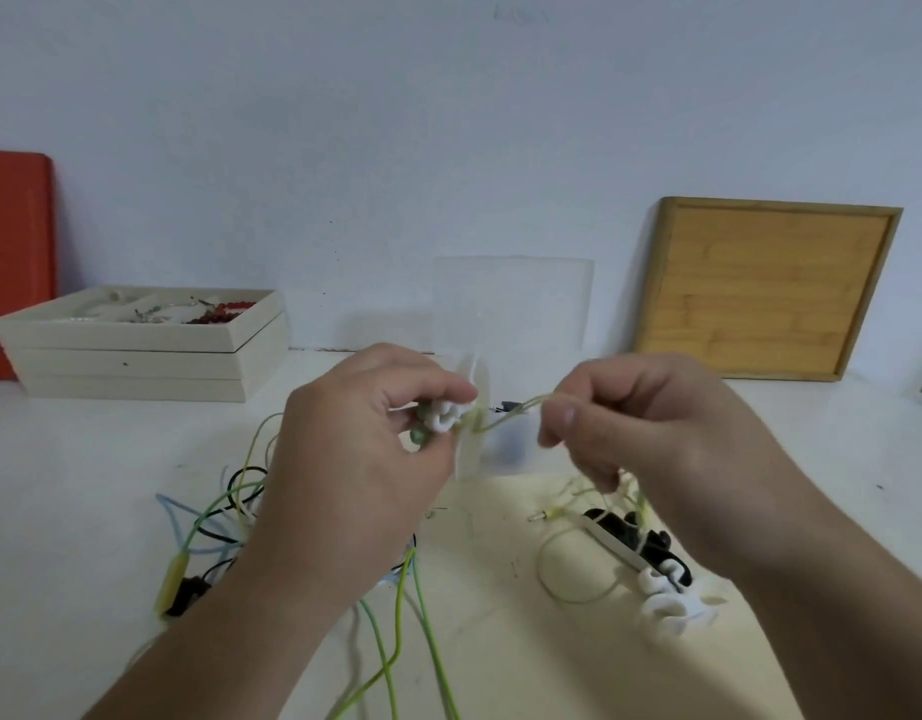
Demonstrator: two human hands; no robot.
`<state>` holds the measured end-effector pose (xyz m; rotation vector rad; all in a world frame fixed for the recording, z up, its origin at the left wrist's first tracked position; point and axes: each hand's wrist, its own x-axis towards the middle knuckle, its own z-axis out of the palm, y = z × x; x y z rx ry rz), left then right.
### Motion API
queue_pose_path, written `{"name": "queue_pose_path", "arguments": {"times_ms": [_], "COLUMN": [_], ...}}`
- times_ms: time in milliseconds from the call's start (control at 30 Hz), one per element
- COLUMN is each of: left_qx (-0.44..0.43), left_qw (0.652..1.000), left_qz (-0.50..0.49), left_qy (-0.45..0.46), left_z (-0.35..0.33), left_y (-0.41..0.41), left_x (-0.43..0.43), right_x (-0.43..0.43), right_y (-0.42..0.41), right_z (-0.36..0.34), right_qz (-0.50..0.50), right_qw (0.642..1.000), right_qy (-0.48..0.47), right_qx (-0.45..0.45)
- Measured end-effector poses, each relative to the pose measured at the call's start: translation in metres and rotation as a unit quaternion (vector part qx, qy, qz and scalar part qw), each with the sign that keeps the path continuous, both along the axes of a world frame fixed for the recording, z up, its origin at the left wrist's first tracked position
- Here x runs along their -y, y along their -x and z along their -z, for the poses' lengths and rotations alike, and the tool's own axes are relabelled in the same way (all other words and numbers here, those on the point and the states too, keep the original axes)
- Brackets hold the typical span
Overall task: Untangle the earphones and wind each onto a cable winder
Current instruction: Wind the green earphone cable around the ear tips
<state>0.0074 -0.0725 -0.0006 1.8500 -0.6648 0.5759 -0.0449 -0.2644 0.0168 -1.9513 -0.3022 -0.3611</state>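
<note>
Earphones in pale green (505, 415) stretch across the middle of the frame between two hands. The left hand (344, 459) pinches a white cable winder (451, 413) with green earbuds against it, fingers curled tight. The right hand (651, 433) pinches the cord between thumb and forefinger, the other fingers folded in.

The remaining cord trails down past the right hand toward spare winders (666, 600) at lower right; it could snag on them and tighten into a knot if pulled hard. The tangle of other cords (225, 517) at lower left could also get dragged along.

At upper left, a stack of shallow cream trays (136, 356) holds red beads and small pale pieces, too small to identify.
</note>
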Motion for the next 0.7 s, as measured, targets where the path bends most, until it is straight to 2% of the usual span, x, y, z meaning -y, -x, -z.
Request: {"name": "queue_pose_path", "arguments": {"times_ms": [100,233,433,567,633,700], "left_qx": [-0.024,-0.098,-0.153,-0.184,-0.185,-0.178], "left_qw": [0.998,0.983,0.954,0.937,0.939,0.95], "left_qz": [0.051,0.157,0.248,0.242,0.204,0.141], "left_qy": [-0.023,-0.017,0.076,0.175,0.207,0.213], "left_z": [0.002,0.0,-0.006,-0.009,-0.01,-0.01], "left_y": [0.001,0.01,0.014,0.013,0.012,0.009], "left_x": [0.001,0.005,0.009,0.007,0.005,0.004], "right_x": [0.006,0.004,0.003,0.002,0.001,-0.002], "right_y": [-0.002,-0.004,-0.004,-0.005,-0.005,-0.005], "right_z": [0.0,0.0,0.001,0.005,0.008,0.011], "right_qz": [0.041,0.121,0.174,0.127,0.057,-0.036], "right_qw": [0.996,0.99,0.984,0.985,0.981,0.978], "right_qy": [-0.069,-0.042,-0.031,0.054,0.11,0.113], "right_qx": [0.047,0.065,0.01,-0.102,-0.151,-0.172]}}
